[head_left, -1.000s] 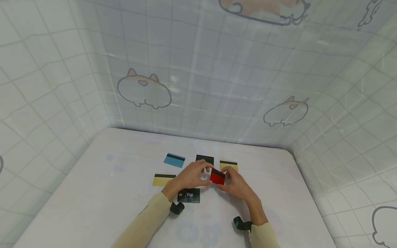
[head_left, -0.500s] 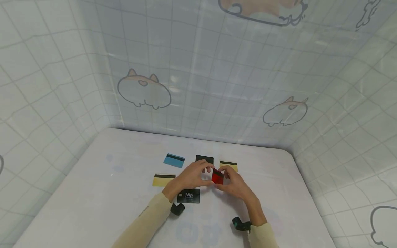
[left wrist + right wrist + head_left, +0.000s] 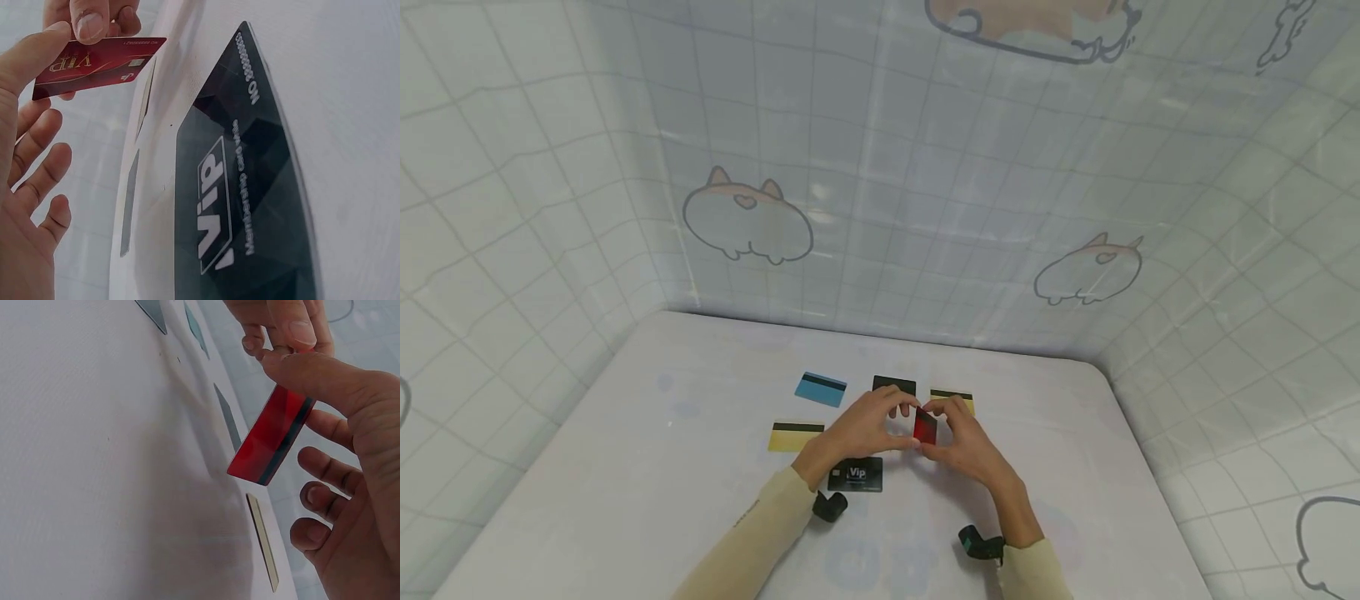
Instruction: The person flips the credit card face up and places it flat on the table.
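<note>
A red VIP card (image 3: pixel 925 426) is held up above the table between both hands, its dark stripe toward the head camera. My left hand (image 3: pixel 867 422) pinches it with thumb and forefinger, the other fingers loosely bent. From the opposite side, my right hand (image 3: pixel 968 442) grips it the same way. In the left wrist view the printed face of the red card (image 3: pixel 100 69) shows gold VIP lettering and a chip. In the right wrist view the striped back of the red card (image 3: pixel 270 439) slants down from the right thumb.
A black VIP card (image 3: pixel 857 474) lies below the left wrist. Yellow (image 3: pixel 796 437) and blue (image 3: pixel 821 389) cards lie to the left. Behind the hands are a partly covered black card (image 3: pixel 895 384) and another yellow card (image 3: pixel 953 399). A grid-patterned curtain (image 3: pixel 880 208) rises behind the white table (image 3: pixel 625 467).
The red card has turned, so it looks narrower in the head view. My right hand has shifted slightly left toward the left hand; the cards on the table stay put.
</note>
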`<state>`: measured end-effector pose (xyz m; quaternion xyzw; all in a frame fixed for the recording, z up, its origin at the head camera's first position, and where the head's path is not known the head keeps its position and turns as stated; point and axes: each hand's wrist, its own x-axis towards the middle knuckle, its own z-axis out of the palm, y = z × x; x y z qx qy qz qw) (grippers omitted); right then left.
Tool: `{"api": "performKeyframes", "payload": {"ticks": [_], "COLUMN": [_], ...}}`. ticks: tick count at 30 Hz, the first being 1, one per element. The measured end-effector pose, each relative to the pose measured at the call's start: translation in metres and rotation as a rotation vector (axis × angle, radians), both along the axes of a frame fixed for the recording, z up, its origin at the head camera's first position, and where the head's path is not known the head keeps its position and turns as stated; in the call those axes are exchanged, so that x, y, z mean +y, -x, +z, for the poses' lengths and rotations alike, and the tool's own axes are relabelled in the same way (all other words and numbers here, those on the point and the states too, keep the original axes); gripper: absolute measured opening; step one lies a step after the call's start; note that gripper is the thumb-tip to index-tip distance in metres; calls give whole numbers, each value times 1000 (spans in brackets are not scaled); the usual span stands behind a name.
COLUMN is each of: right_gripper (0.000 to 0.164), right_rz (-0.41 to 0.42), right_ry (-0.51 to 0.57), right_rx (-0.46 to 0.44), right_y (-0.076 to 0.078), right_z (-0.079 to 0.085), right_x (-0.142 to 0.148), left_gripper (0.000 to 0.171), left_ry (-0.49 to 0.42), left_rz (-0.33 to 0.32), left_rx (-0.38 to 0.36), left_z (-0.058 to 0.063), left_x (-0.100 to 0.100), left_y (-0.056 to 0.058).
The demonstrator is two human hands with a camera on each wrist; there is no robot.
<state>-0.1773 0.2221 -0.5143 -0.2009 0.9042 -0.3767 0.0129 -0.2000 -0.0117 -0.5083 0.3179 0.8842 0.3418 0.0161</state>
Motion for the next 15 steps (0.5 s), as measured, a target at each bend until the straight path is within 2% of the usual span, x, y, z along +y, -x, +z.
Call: {"api": "performKeyframes", "payload": {"ticks": [8,15], "right_gripper": [58,57], "right_rz": [13,26], "right_ry": [19,40], "right_rx": [-23,-43], "right_y": [0,-1], "right_z": [0,2], "right_x": [1,3], "left_gripper": [59,63], "left_ry": [-44,-40], "left_rz": [-37,-45], "left_rx": [17,16], "left_z": [0,-1], "left_x": [1,1], "left_y": [-1,-2]}}
